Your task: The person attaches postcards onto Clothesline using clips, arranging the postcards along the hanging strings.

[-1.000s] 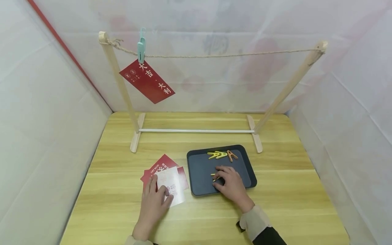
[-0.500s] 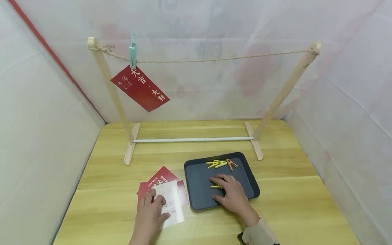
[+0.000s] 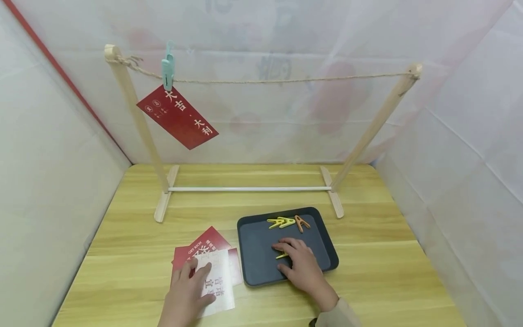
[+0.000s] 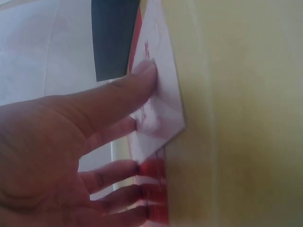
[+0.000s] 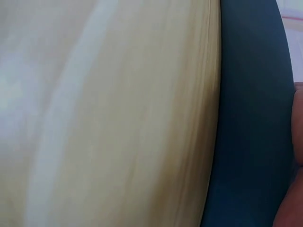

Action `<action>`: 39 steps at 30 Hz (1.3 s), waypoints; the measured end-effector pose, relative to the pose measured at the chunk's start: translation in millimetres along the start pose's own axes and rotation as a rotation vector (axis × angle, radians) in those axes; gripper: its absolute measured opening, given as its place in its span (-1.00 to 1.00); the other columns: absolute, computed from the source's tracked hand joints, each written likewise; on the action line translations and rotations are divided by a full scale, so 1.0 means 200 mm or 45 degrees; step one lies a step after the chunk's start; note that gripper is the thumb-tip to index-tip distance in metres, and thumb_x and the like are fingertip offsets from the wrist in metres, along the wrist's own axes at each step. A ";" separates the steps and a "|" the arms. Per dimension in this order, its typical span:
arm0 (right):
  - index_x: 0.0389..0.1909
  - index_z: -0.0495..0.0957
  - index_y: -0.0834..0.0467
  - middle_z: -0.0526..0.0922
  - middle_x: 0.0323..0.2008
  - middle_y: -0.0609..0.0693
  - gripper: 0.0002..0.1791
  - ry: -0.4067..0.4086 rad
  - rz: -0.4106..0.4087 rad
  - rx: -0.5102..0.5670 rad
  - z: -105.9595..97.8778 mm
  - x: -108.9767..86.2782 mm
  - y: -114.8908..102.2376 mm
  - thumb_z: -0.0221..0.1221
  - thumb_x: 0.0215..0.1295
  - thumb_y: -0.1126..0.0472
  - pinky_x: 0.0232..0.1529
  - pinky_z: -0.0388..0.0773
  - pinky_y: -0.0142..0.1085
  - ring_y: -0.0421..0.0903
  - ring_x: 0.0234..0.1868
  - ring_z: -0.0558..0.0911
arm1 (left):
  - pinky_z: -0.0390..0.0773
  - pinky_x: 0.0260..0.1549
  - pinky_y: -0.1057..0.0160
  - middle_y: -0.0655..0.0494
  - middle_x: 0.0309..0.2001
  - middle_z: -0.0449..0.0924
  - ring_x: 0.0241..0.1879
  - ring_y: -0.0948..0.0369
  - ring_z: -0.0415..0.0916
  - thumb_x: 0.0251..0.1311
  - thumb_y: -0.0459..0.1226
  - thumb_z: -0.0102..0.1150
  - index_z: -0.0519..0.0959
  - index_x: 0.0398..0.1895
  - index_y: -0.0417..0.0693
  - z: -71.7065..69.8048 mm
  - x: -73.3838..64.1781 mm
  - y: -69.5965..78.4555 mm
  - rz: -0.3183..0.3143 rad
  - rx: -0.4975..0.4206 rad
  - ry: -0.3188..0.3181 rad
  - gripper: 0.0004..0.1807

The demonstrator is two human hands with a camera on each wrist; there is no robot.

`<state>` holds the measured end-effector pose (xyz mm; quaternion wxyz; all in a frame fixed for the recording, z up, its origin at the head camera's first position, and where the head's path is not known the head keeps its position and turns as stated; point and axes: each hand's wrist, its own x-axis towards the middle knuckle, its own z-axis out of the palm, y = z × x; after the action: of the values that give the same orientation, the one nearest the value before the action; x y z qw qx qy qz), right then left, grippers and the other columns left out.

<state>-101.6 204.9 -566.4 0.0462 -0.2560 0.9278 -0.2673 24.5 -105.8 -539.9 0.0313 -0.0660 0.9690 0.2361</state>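
My left hand (image 3: 181, 290) rests at a loose pile of cards, thumb and index finger spread apart over the white card (image 3: 219, 295) on top. In the left wrist view the thumb lies over that white card (image 4: 163, 104), and the other fingertips touch the red cards (image 4: 154, 198) under it. Over the dark tray (image 3: 257, 259), my right hand (image 3: 304, 268) reaches down with thumb and fingers apart around a yellow clothespin (image 3: 282, 256), partly hidden by the fingers. Only slivers of the right fingers (image 5: 297, 127) show in the right wrist view.
Two yellow clothespins (image 3: 281, 222) and an orange clothespin (image 3: 302, 223) lie at the tray's far side. Behind stands a wooden frame (image 3: 377, 122) with a twine line (image 3: 261, 81). A teal clothespin (image 3: 167, 72) holds a red card (image 3: 177, 118) on the line.
The left thumb and index finger have spread wider over the white card. My right hand stays over the clothespin in the tray, its thumb and fingers still apart. The head view has shifted slightly.
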 end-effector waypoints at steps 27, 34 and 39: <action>0.04 0.67 -0.02 0.54 0.20 0.00 -0.58 -0.167 -0.194 -0.143 -0.07 0.06 0.00 0.45 0.11 0.19 0.07 0.57 -0.06 -0.01 0.18 0.49 | 0.64 -0.12 -0.13 -0.18 0.19 0.41 0.03 -0.15 0.33 -0.31 0.03 0.65 0.59 0.19 -0.02 0.04 -0.04 -0.03 0.011 0.126 -0.071 -0.14; -0.06 0.68 -0.10 0.57 0.06 -0.13 -0.65 -0.179 -0.152 -0.199 -0.08 -0.01 0.00 0.46 0.10 0.03 -0.10 0.60 -0.15 -0.14 0.01 0.49 | 0.62 -0.24 -0.02 -0.15 0.15 0.38 -0.03 -0.11 0.34 -0.29 0.02 0.65 0.58 0.17 -0.02 0.03 -0.05 -0.03 0.061 0.122 -0.126 -0.16; -0.15 0.64 -0.12 0.57 -0.04 -0.28 -0.65 -0.068 -0.114 -0.157 -0.10 0.02 0.00 0.44 0.08 -0.13 -0.11 0.61 -0.19 -0.24 -0.05 0.56 | 0.65 -0.21 -0.04 -0.14 0.19 0.38 0.01 -0.10 0.35 -0.28 0.01 0.64 0.58 0.19 -0.01 0.01 -0.03 -0.03 0.052 0.105 -0.101 -0.16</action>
<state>-110.3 212.1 -549.6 0.0429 -0.3068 0.9285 -0.2048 31.2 -110.0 -543.2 0.0676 -0.0355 0.9770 0.1989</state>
